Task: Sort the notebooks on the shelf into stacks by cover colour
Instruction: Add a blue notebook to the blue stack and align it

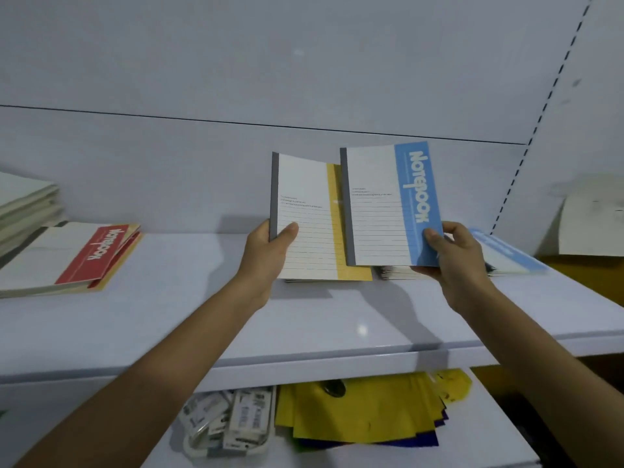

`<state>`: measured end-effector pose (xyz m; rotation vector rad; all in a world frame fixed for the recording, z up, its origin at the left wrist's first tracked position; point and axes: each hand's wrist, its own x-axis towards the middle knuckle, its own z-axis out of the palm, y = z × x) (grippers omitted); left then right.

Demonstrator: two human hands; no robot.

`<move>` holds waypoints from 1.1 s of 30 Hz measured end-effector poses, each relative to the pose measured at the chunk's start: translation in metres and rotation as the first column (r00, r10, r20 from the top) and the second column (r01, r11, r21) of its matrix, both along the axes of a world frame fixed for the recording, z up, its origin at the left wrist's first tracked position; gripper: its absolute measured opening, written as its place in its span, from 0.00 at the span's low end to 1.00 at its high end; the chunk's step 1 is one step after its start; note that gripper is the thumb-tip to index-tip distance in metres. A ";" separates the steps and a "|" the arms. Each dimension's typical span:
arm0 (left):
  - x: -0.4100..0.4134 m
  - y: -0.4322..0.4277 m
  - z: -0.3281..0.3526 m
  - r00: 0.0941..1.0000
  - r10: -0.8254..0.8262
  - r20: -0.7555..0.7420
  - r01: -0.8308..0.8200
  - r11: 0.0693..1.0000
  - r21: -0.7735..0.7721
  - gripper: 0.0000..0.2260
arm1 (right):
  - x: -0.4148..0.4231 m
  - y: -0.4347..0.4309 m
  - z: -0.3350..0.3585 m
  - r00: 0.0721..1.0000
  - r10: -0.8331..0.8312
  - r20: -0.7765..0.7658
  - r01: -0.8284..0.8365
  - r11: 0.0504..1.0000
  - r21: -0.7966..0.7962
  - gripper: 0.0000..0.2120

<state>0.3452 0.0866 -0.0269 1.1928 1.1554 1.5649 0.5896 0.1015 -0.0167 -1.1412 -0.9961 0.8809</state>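
Notebooks, one to each grip, over a white shelf [304, 325]. My left grip [270, 251] holds the yellow-banded notebook [310, 224] at its lower left corner, thumb lying on the lined cover beside the grey spine and fingers behind. Its lower edge comes down to a thin pile of books [297, 280] on the shelf; I cannot tell whether it rests there.

My right grip [452, 255] pinches the blue-banded notebook [388, 211] at its lower right corner, thumb on the blue band below the word "Notebook", fingers curled behind. This one stands nearly upright and covers the right edge of the yellow-banded one. Below it, a pile of spiral-bound books [398, 271] lies on the shelf.

Just right of my right grip, another blue notebook [506, 255] lies on the shelf. At the left end, well apart, a red-banded notebook [91, 255] tops a loose pile, with a pale stack [27, 204] behind it. A sheet of cardboard [587, 228] leans at the far right, beside a slotted upright [526, 146].

On the lower shelf, yellow sheets [364, 410] lie beside a white tray [216, 450] of small packets.
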 end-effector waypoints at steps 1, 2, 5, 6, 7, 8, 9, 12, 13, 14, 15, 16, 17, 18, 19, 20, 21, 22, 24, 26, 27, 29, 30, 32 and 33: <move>0.009 0.001 0.000 1.000 -0.001 -0.007 0.001 1.000 -0.006 0.07 | 0.011 0.000 -0.001 1.000 -0.002 -0.010 0.002 1.000 -0.003 0.06; 0.018 0.003 0.000 1.000 0.000 -0.013 0.000 1.000 -0.012 0.07 | 0.022 0.001 -0.001 1.000 -0.002 -0.020 0.001 1.000 -0.008 0.06; 0.041 0.003 0.001 0.998 0.027 -0.050 -0.029 0.999 -0.042 0.08 | 0.054 0.002 -0.002 0.998 -0.002 -0.070 0.001 1.000 -0.025 0.06; 0.048 0.004 0.000 0.997 0.042 -0.063 -0.045 0.997 -0.056 0.08 | 0.064 0.003 -0.001 0.996 -0.002 -0.090 -0.001 1.000 -0.029 0.06; 0.054 0.003 -0.001 0.995 0.055 -0.079 -0.061 0.995 -0.074 0.08 | 0.074 0.003 -0.001 0.994 -0.001 -0.107 -0.003 0.999 -0.033 0.05; 0.060 0.003 -0.002 0.993 0.061 -0.100 -0.070 0.993 -0.090 0.08 | 0.083 0.005 0.000 0.993 0.000 -0.116 -0.005 0.999 -0.040 0.05; 0.065 0.002 -0.004 0.990 0.061 -0.125 -0.074 0.992 -0.102 0.10 | 0.092 0.007 -0.001 0.993 0.004 -0.120 -0.010 0.999 -0.050 0.04; 0.075 0.000 -0.008 0.971 0.075 -0.225 -0.101 0.989 -0.105 0.12 | 0.109 0.013 -0.004 0.987 0.031 -0.159 -0.046 0.995 -0.093 0.02; 0.076 0.000 -0.007 0.960 0.093 -0.263 -0.121 0.988 -0.093 0.12 | 0.112 0.016 -0.006 0.983 0.043 -0.176 -0.062 0.993 -0.105 0.03; 0.074 0.000 -0.007 0.947 0.119 -0.299 -0.149 0.986 -0.079 0.13 | 0.113 0.019 -0.007 0.980 0.055 -0.191 -0.077 0.991 -0.112 0.04; 0.072 0.000 -0.007 0.930 0.148 -0.336 -0.181 0.981 -0.067 0.13 | 0.114 0.021 -0.008 0.977 0.067 -0.205 -0.092 0.989 -0.115 0.04; 0.069 0.001 -0.007 0.909 0.179 -0.376 -0.215 0.975 -0.058 0.15 | 0.113 0.024 -0.009 0.972 0.080 -0.219 -0.107 0.988 -0.113 0.04; 0.066 0.003 -0.007 0.886 0.207 -0.415 -0.248 0.967 -0.049 0.18 | 0.113 0.026 -0.010 0.968 0.092 -0.233 -0.120 0.987 -0.109 0.04; 0.063 0.006 -0.008 0.861 0.228 -0.454 -0.276 0.960 -0.039 0.21 | 0.112 0.029 -0.010 0.963 0.101 -0.249 -0.130 0.986 -0.105 0.05; 0.061 0.010 -0.009 0.835 0.244 -0.493 -0.295 0.955 -0.027 0.23 | 0.111 0.032 -0.011 0.959 0.107 -0.263 -0.138 0.985 -0.102 0.05; 0.058 0.015 -0.010 0.803 0.257 -0.538 -0.311 0.950 -0.012 0.25 | 0.109 0.035 -0.011 0.955 0.113 -0.274 -0.144 0.985 -0.098 0.04; 0.057 0.019 -0.010 0.766 0.268 -0.584 -0.327 0.945 0.005 0.26 | 0.107 0.038 -0.011 0.955 0.117 -0.274 -0.149 0.984 -0.099 0.03; 0.055 0.025 -0.011 0.715 0.275 -0.642 -0.339 0.941 0.025 0.26 | 0.104 0.040 -0.012 0.955 0.119 -0.271 -0.153 0.983 -0.106 0.02; 0.051 0.037 -0.016 0.477 0.274 -0.835 -0.387 0.919 0.080 0.26 | 0.100 0.044 -0.014 0.956 0.124 -0.266 -0.160 0.980 -0.118 0.04; 0.045 0.046 -0.027 0.094 0.225 -0.970 -0.399 0.901 0.170 0.26 | 0.098 0.047 -0.017 0.959 0.118 -0.258 -0.156 0.979 -0.133 0.05; 0.042 0.048 -0.032 0.024 0.201 -0.979 -0.350 0.919 0.180 0.25 | 0.097 0.047 -0.018 0.961 0.109 -0.255 -0.148 0.979 -0.139 0.05; 0.033 0.052 -0.040 0.085 0.240 -0.967 -0.155 0.962 0.225 0.21 | 0.095 0.050 -0.018 0.965 0.087 -0.248 -0.126 0.981 -0.146 0.08; 0.027 0.054 -0.042 0.099 0.292 -0.951 -0.019 0.956 0.291 0.19 | 0.093 0.053 -0.018 0.966 0.080 -0.246 -0.119 0.982 -0.147 0.08; 0.022 0.053 -0.042 0.028 0.253 -0.967 0.198 0.947 0.254 0.20 | 0.089 0.057 -0.017 0.966 0.073 -0.247 -0.112 0.983 -0.146 0.05; 0.021 0.051 -0.041 -0.022 0.154 -0.988 0.252 0.957 0.144 0.25 | 0.085 0.059 -0.017 0.967 0.072 -0.245 -0.110 0.983 -0.144 0.03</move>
